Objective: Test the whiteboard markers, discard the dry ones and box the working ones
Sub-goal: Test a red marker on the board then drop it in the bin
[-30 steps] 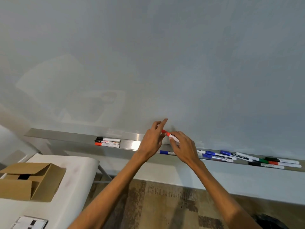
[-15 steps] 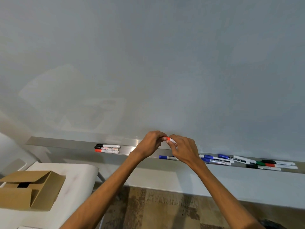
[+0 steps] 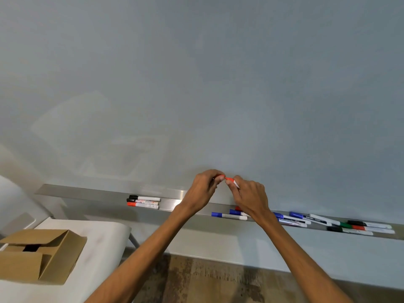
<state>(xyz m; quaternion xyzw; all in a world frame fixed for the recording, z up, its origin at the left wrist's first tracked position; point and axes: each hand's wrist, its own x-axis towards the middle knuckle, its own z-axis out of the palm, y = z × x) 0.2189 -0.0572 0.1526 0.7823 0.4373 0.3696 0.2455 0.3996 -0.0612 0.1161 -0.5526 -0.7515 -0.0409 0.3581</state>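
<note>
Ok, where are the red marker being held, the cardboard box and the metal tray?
red marker [image 3: 228,178]: head view, on its red end.
cardboard box [image 3: 54,256]: head view, on a folded flap near its middle.
metal tray [image 3: 87,190]: head view, on a bare stretch near its left end.

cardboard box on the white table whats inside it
The cardboard box has its flaps folded nearly shut; only a dark gap shows between them. Whatever lies inside is covered.

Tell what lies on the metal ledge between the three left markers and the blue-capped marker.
Head view: the silver metal ledge is bare there; the left wrist hides part.
</note>
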